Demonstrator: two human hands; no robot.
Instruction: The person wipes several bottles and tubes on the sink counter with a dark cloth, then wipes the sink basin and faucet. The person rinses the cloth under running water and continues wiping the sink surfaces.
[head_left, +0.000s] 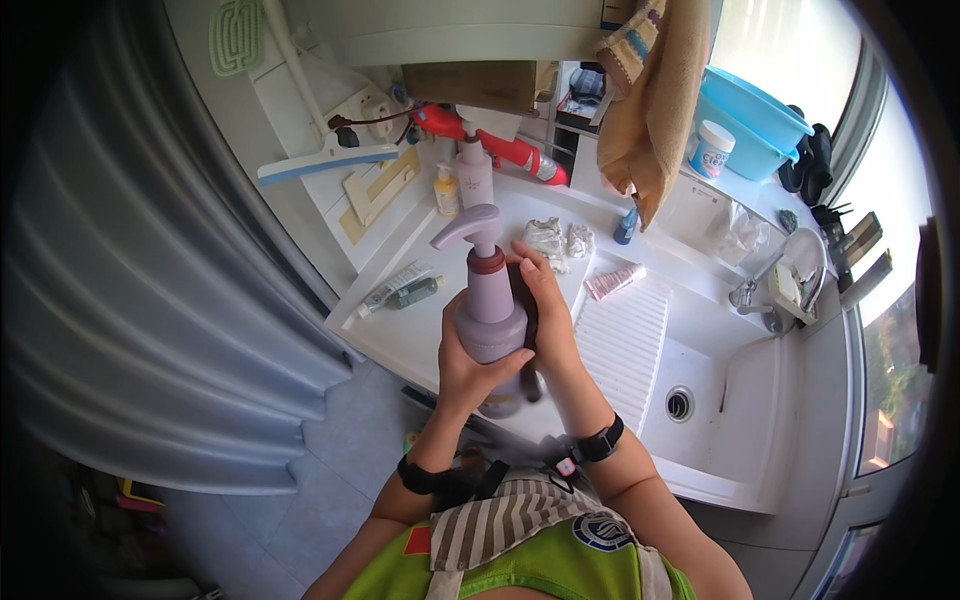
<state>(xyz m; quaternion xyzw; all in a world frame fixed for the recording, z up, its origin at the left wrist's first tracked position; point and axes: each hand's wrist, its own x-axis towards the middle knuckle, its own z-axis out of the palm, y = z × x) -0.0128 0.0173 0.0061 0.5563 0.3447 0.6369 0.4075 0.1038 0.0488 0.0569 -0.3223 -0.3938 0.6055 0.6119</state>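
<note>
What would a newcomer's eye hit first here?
Most likely the mauve pump bottle mid-picture, in the person's left grip, with the right grip against a dark slim thing beside it. Next, probably the grey curtain filling the left side, then the bright blue basins by the window at upper right.

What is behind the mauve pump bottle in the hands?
Farther back on the white counter stand a pale pink pump bottle and a small yellow bottle. The mauve pump bottle hides the patch of counter directly behind its body, so anything there cannot be seen.
</note>
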